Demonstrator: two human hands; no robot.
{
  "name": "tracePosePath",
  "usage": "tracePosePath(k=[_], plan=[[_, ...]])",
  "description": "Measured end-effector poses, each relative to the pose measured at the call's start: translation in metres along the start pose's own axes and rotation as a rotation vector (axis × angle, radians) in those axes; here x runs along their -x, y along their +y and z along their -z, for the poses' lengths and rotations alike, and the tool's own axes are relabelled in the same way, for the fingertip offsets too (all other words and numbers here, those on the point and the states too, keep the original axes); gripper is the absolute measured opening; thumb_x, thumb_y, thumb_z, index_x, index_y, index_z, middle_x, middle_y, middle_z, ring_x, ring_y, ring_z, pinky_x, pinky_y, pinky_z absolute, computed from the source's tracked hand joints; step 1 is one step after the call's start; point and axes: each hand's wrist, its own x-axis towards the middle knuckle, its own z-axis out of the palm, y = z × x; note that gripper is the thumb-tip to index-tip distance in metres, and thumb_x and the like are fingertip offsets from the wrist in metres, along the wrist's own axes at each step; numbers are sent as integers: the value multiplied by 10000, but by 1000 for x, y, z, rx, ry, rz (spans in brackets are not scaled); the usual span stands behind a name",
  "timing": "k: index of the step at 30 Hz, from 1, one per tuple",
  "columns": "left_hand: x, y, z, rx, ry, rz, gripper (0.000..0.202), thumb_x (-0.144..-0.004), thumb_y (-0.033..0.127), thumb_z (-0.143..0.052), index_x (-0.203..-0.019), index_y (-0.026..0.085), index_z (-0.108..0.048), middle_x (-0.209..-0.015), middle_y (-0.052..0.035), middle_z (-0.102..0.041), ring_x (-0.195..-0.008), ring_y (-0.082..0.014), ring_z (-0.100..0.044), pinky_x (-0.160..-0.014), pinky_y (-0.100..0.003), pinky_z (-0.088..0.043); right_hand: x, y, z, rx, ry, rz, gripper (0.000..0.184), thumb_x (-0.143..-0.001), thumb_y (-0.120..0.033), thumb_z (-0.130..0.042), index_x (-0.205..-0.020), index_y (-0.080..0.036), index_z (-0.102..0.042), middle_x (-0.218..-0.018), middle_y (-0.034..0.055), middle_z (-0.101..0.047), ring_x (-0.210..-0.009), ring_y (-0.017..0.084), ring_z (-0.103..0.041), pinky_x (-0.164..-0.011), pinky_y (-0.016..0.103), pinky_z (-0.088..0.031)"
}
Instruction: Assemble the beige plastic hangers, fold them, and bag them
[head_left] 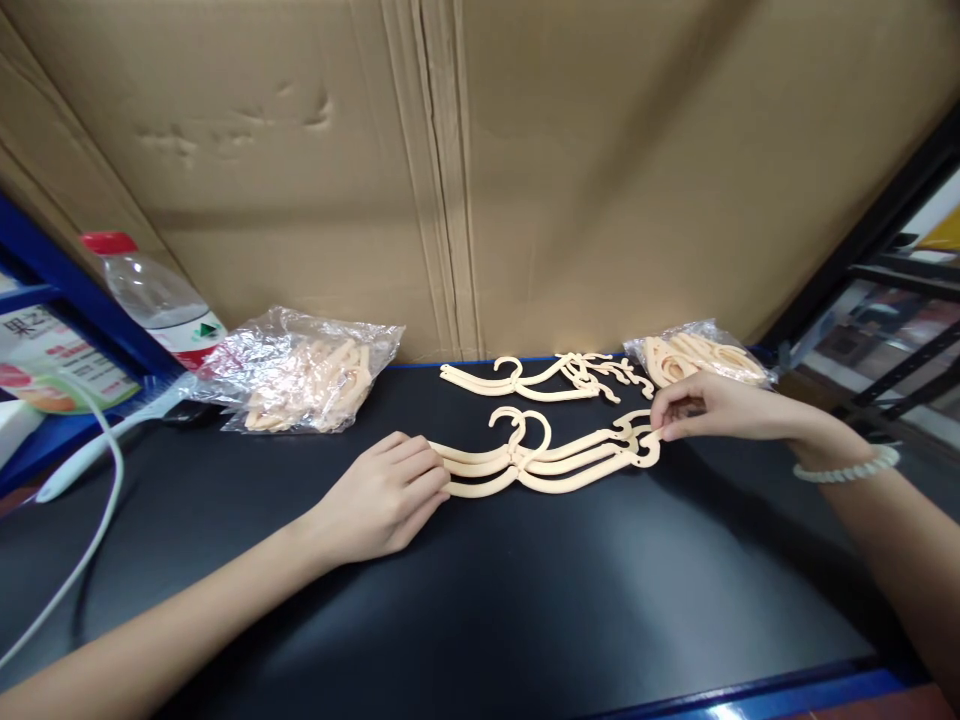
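A small stack of cream plastic hangers lies on the black tabletop. My left hand rests on the table with its fingers together, pressing the left ends of the stack. My right hand pinches the right ends of the same stack with fingers closed. A white bead bracelet circles my right wrist. Behind the stack lies a second loose group of cream hangers.
A clear bag of hangers sits at the back left, another bag at the back right. A water bottle with a red cap stands far left beside a white cable. Cardboard forms the back wall.
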Motion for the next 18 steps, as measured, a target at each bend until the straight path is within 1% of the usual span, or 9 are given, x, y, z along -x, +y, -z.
tracePosePath(k=[2,8,10,13,18], plan=[[-1,-1,-1,14,-12,14,180,-956,174,-462,-878,148,-622,-830,-77,-619,-782,-216,-569,-694,-352,-413,-1,-1,-3,53,-32,-32,234,-787,-424,-664,-791,-195,-711,-693,23,-697,-635,170,-615,-586,270,-458],[0,1,-8,64,-15,96,184,-962,177,-460,-869,157,-617,-827,-66,-595,-792,-205,-564,-726,-336,-441,-8,1,-14,145,-39,-123,180,-751,-360,-615,-725,-194,-680,-690,35,-699,-640,188,-621,-579,272,-441],[2,1,-11,82,2,136,175,-962,179,-465,-863,157,-608,-820,-61,-587,-786,-200,-557,-730,-328,-450,-11,2,-17,176,-5,-122,167,-739,-347,-605,-722,-195,-673,-679,35,-690,-632,192,-617,-577,277,-441],[3,0,-16,118,46,176,152,-966,180,-473,-884,157,-599,-835,-60,-596,-797,-197,-551,-735,-319,-460,-14,4,-20,229,88,-95,156,-735,-334,-585,-731,-196,-659,-684,35,-678,-630,196,-613,-579,282,-442],[4,-2,-22,145,116,241,104,-961,198,-502,-935,165,-598,-888,-60,-628,-821,-196,-563,-747,-315,-476,-18,10,-23,360,201,-70,157,-774,-320,-546,-730,-201,-638,-679,39,-663,-614,193,-598,-568,289,-424]])
